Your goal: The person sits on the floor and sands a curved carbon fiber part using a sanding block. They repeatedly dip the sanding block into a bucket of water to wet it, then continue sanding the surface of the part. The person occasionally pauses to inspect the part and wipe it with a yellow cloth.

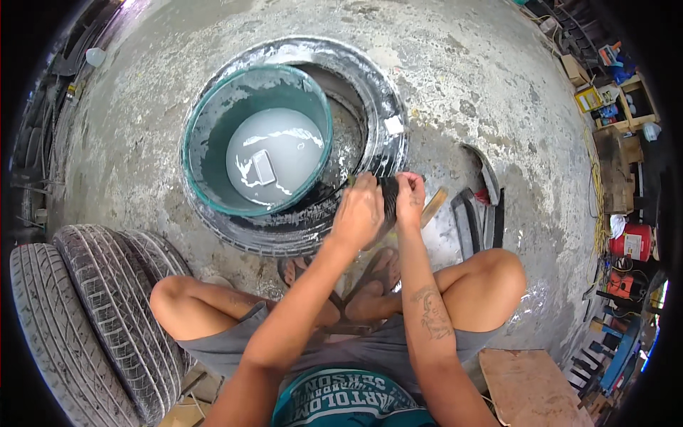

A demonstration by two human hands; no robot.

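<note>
In front of me my left hand (360, 208) and my right hand (410, 199) are close together, fingers closed on a small dark ribbed piece (389, 196) between them. It looks like rubber, but its exact kind is unclear. Both hands are at the near right edge of a wet black tire (388, 153) lying flat on the floor. A green plastic tub (210, 135) rests tilted on that tire, with cloudy grey water and a pale rectangular block inside. Just right of my right hand a wooden strip (435, 204) shows, partly hidden.
Dark curved pieces (466, 226) lie on the wet floor to the right. A white square (393, 126) sits on the tire. Several tires (107, 299) stand at the left. A wooden board (530, 388) is at the lower right. A red container (632, 242) and clutter line the right side.
</note>
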